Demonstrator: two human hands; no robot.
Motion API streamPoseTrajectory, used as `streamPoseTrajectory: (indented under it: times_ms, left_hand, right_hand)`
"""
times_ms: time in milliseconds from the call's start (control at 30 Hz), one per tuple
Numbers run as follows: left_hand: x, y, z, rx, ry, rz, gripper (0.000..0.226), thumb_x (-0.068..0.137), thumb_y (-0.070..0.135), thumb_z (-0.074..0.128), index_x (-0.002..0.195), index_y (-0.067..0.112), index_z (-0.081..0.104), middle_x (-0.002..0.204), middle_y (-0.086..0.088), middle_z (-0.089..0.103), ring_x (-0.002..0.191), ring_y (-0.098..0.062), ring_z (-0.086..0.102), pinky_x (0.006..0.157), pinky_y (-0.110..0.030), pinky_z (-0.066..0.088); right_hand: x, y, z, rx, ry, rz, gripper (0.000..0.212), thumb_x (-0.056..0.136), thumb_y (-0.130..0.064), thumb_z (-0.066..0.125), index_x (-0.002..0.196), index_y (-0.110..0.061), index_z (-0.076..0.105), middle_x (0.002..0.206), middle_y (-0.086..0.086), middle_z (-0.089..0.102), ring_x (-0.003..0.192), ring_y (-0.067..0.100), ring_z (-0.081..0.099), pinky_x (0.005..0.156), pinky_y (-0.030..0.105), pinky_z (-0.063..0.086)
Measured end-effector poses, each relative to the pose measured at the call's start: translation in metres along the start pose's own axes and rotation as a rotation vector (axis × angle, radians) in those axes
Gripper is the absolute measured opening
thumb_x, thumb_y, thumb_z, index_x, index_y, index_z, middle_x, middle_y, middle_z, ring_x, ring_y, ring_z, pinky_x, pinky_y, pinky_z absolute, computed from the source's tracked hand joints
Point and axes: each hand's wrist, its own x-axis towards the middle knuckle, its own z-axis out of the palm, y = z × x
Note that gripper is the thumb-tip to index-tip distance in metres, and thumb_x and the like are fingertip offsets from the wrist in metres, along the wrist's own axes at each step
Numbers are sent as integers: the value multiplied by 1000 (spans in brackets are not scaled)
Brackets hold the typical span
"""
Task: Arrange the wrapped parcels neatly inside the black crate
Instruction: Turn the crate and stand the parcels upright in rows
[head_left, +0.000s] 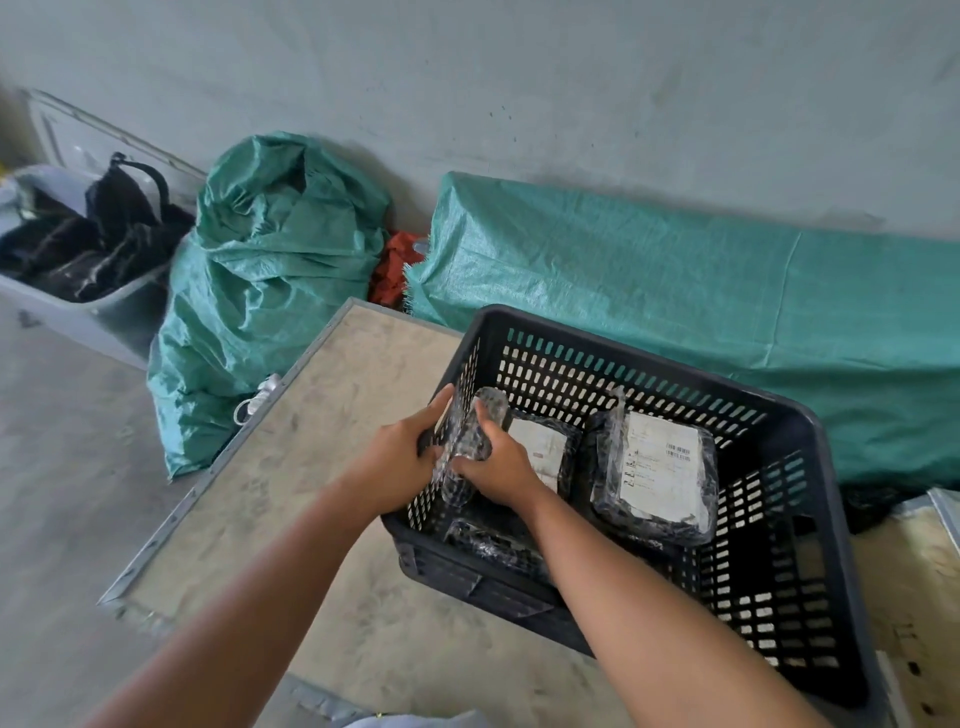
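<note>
The black slotted crate (789, 582) stands on a wooden board. Both my hands hold one parcel wrapped in clear bubble film (470, 436), upright against the crate's left wall. My left hand (402, 457) grips it from outside, over the crate's left rim. My right hand (496, 467) grips it from inside the crate. A second wrapped parcel with a white label (545, 447) lies flat just right of my right hand. A third labelled parcel (657, 473) leans at the crate's right side. Another dark wrapped parcel (493, 540) lies near the front wall, partly hidden by my right forearm.
The wooden board with a metal edge (311, 441) carries the crate. A stuffed green woven sack (260, 280) stands behind on the left, and a long green-covered bundle (701, 291) lies along the wall. A grey tub with dark items (78, 270) sits at far left.
</note>
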Motion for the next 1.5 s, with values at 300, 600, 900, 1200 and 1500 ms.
streamPoseTrajectory:
  times_ms: [300,600,900,1200,1500]
  left_hand:
    - [2,-4,0,-35,-25,10,80,98,13,52,158,51,16,68,1,61,58,-13,59,49,-15,42]
    - [3,-6,-1,-53,-58,9,75,101,17,50,158,52,15,84,3,62,61,-13,61,43,-8,40]
    - [-8,35,-13,58,120,180,83,95,29,68,160,46,18,170,-9,10,153,-36,20,120,-58,26]
    - [-18,105,-27,-614,-353,403,51,88,24,78,133,45,65,158,10,44,151,-4,24,114,-36,36]
    - [-17,125,2,-1085,-403,310,40,86,21,75,126,24,74,145,9,60,134,-9,54,97,-22,52]
  right_hand:
    - [-3,-1,-3,-108,91,-34,91,75,-40,89,153,-23,46,133,-4,61,111,-2,58,88,2,38]
    - [-25,-1,-51,-93,245,-19,60,88,-29,73,144,-35,55,150,1,53,90,21,73,71,25,62]
    - [-135,-49,-150,-89,258,-165,52,72,-47,70,120,-66,62,128,-46,51,124,-3,50,108,36,42]
    - [-189,-73,-206,205,59,-348,44,74,-23,70,115,-36,79,119,-4,76,103,15,71,90,34,58]
    - [-176,-58,-236,352,194,-359,40,78,-29,72,117,-35,78,132,-6,70,132,23,57,110,48,41]
